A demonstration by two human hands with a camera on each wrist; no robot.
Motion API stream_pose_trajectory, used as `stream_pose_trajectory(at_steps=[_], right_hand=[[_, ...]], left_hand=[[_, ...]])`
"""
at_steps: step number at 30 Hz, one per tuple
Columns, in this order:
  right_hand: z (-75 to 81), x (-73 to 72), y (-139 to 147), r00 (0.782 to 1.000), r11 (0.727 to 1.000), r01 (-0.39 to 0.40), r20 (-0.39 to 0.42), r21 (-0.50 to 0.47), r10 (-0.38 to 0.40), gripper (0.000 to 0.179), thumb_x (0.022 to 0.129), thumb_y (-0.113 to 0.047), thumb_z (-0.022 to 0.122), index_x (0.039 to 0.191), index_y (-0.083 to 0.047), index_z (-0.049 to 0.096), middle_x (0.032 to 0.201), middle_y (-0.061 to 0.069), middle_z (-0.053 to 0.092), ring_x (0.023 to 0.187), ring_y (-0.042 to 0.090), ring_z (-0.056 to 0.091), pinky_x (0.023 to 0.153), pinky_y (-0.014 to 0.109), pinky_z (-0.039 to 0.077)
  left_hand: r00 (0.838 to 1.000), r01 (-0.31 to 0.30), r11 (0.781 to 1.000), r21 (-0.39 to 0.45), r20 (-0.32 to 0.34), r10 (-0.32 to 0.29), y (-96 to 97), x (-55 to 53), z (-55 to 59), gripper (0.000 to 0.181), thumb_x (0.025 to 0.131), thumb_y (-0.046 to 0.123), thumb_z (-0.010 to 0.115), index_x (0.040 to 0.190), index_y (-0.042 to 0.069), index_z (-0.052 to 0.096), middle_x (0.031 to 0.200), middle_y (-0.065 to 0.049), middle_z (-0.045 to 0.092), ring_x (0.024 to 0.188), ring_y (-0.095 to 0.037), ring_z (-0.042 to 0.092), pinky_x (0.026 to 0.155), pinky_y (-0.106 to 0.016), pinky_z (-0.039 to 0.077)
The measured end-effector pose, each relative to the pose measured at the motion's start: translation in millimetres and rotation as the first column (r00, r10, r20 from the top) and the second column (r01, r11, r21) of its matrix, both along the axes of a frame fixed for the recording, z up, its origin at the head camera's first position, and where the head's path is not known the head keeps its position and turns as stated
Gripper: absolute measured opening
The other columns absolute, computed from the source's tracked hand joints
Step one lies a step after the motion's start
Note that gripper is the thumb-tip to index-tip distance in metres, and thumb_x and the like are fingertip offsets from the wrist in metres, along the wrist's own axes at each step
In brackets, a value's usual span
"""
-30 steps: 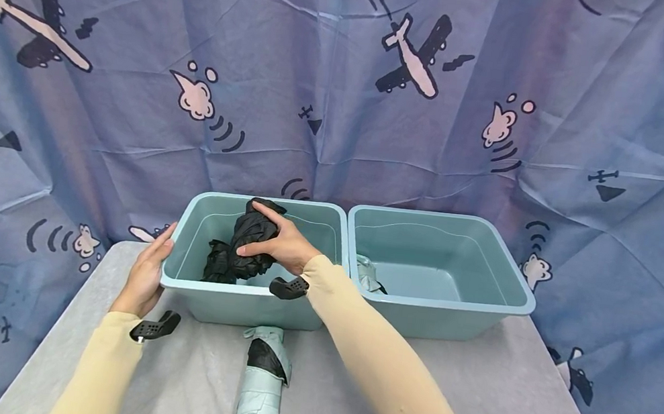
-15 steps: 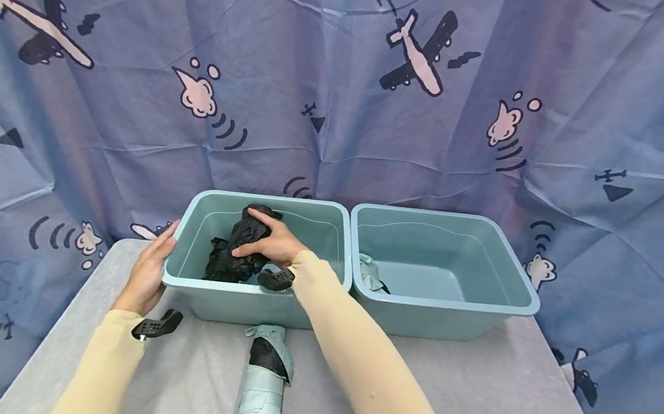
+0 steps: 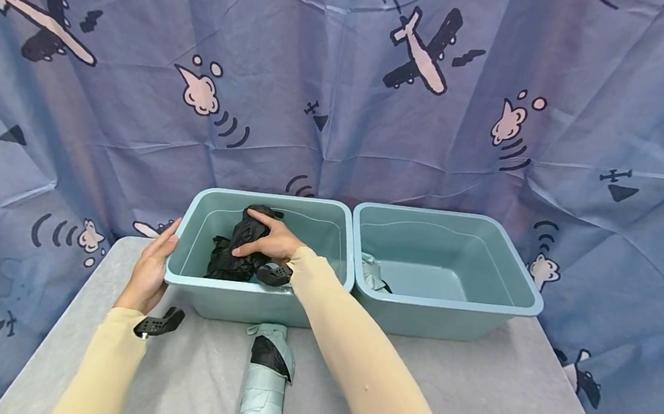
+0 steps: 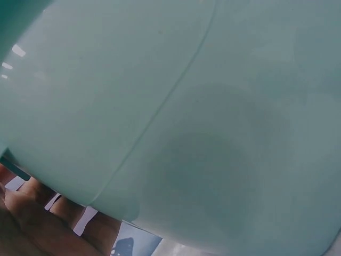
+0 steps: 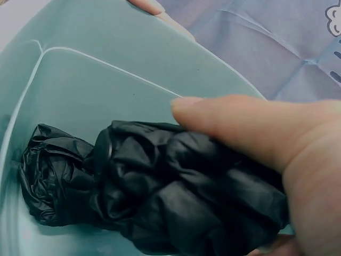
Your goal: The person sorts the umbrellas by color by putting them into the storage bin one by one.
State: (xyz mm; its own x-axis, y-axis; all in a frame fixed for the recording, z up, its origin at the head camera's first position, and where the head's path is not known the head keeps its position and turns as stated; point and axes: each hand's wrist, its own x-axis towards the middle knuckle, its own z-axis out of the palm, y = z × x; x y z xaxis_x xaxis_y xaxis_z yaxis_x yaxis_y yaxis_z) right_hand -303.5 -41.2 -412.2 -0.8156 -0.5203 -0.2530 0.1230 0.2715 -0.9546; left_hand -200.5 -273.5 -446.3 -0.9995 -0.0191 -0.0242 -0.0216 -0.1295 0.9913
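Note:
My right hand (image 3: 274, 240) grips a black folded umbrella (image 5: 186, 192) inside the left bin (image 3: 274, 290), thumb on one side and fingers largely hidden behind the crumpled fabric. Beside its end lies another black bundle (image 5: 56, 181), low in the same bin; the two touch or overlap. At the bin's left end, my left hand (image 3: 147, 272) rests its straight fingers against the outer wall and rim. On the table in front of the bins lies a light green folded umbrella (image 3: 265, 382) with a black patch showing.
A second bin (image 3: 443, 304) of the same blue-green stands right against the first. A light green bundle (image 3: 370, 272) lies at its left inside wall, partly hidden. A grey cloth covers the table (image 3: 192, 381). Behind hangs a blue patterned curtain (image 3: 344, 87).
My right hand has moved slightly down and left with the black umbrella, lowering it deeper into the left bin, then stayed nearly still. The left hand keeps its place on the bin.

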Motion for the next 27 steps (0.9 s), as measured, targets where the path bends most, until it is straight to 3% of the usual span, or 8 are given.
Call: stream_pose_trajectory(at_steps=[4, 7, 14, 16, 18, 21, 24, 27], right_hand=[[2.9, 1.5, -0.9, 0.999, 0.999, -0.014, -0.034, 0.037, 0.015, 0.095, 0.078, -0.005, 0.088, 0.157, -0.027, 0.041, 0.162, 0.013, 0.03, 0.093, 0.015, 0.055, 0.062, 0.027, 0.044], [1.0, -1.0, -2.6, 0.999, 0.996, -0.02, -0.04, 0.086, 0.023, 0.095, 0.078, -0.009, 0.089, 0.157, -0.03, 0.041, 0.163, 0.012, 0.028, 0.071, 0.017, 0.047, 0.056, 0.03, 0.039], [-3.6, -3.6, -7.0, 0.997, 0.988, -0.03, -0.062, 0.151, 0.04, 0.093, 0.079, -0.013, 0.089, 0.157, -0.03, 0.041, 0.162, 0.011, 0.033, 0.084, 0.01, 0.052, 0.067, 0.025, 0.042], [-4.4, -4.1, -8.5, 0.998, 0.988, -0.032, -0.041, 0.154, 0.039, 0.092, 0.079, -0.013, 0.089, 0.157, -0.031, 0.041, 0.16, 0.013, 0.034, 0.061, 0.01, 0.04, 0.057, 0.025, 0.036], [-3.2, -3.3, -9.1, 0.999, 0.986, -0.044, -0.026, 0.16, 0.048, 0.091, 0.08, -0.013, 0.088, 0.157, -0.029, 0.042, 0.16, 0.013, 0.034, 0.059, 0.011, 0.033, 0.055, 0.027, 0.035], [0.2, -1.1, -6.9, 0.996, 0.976, -0.094, 0.008, 0.197, 0.094, 0.087, 0.083, -0.018, 0.085, 0.158, -0.026, 0.04, 0.162, 0.012, 0.032, 0.092, 0.014, 0.061, 0.073, 0.028, 0.051], [2.5, -0.1, -4.7, 0.986, 0.957, -0.166, 0.029, 0.238, 0.164, 0.084, 0.087, -0.027, 0.082, 0.158, -0.025, 0.039, 0.161, 0.007, 0.033, 0.125, 0.022, 0.055, 0.09, 0.034, 0.052], [1.5, -2.2, -3.7, 0.979, 0.948, -0.204, 0.054, 0.245, 0.197, 0.084, 0.087, -0.031, 0.081, 0.159, -0.025, 0.038, 0.11, 0.001, 0.063, 0.079, 0.013, 0.06, 0.068, 0.028, 0.049]], left_hand=[[1.0, -0.012, 1.0, -0.018, 0.012, 0.012, -0.7, -0.8, 0.1, 0.061, 0.112, 0.04, 0.032, 0.165, 0.022, 0.009, 0.17, -0.007, 0.011, 0.149, -0.03, 0.022, 0.112, -0.036, 0.032], [1.0, -0.019, 1.0, -0.024, 0.015, 0.019, -0.6, -1.5, -0.3, 0.061, 0.111, 0.04, 0.032, 0.165, 0.022, 0.009, 0.17, -0.007, 0.011, 0.149, -0.03, 0.022, 0.113, -0.038, 0.031], [1.0, -0.02, 0.999, -0.028, 0.011, 0.021, -0.1, -1.2, -1.2, 0.06, 0.112, 0.04, 0.032, 0.165, 0.022, 0.01, 0.17, -0.006, 0.012, 0.149, -0.028, 0.023, 0.112, -0.035, 0.033], [1.0, -0.02, 0.999, -0.028, 0.009, 0.021, 0.0, -1.0, -0.7, 0.06, 0.112, 0.039, 0.032, 0.165, 0.022, 0.01, 0.17, -0.006, 0.011, 0.149, -0.029, 0.022, 0.112, -0.036, 0.032], [1.0, -0.021, 0.999, -0.03, 0.01, 0.021, -0.1, -1.0, -0.4, 0.06, 0.112, 0.039, 0.032, 0.165, 0.022, 0.01, 0.17, -0.006, 0.011, 0.149, -0.029, 0.022, 0.112, -0.036, 0.032], [1.0, -0.017, 0.999, -0.027, 0.008, 0.017, 0.6, -1.1, 0.0, 0.06, 0.112, 0.039, 0.032, 0.165, 0.022, 0.009, 0.17, -0.007, 0.011, 0.15, -0.03, 0.021, 0.112, -0.036, 0.033], [1.0, -0.017, 0.999, -0.028, 0.006, 0.017, 0.6, -1.0, -0.2, 0.06, 0.112, 0.039, 0.031, 0.165, 0.021, 0.009, 0.17, -0.007, 0.011, 0.15, -0.03, 0.021, 0.113, -0.037, 0.032], [1.0, -0.019, 0.999, -0.032, 0.003, 0.019, 0.8, -0.6, -0.2, 0.06, 0.112, 0.039, 0.032, 0.165, 0.021, 0.01, 0.17, -0.007, 0.011, 0.15, -0.03, 0.021, 0.114, -0.038, 0.031]])
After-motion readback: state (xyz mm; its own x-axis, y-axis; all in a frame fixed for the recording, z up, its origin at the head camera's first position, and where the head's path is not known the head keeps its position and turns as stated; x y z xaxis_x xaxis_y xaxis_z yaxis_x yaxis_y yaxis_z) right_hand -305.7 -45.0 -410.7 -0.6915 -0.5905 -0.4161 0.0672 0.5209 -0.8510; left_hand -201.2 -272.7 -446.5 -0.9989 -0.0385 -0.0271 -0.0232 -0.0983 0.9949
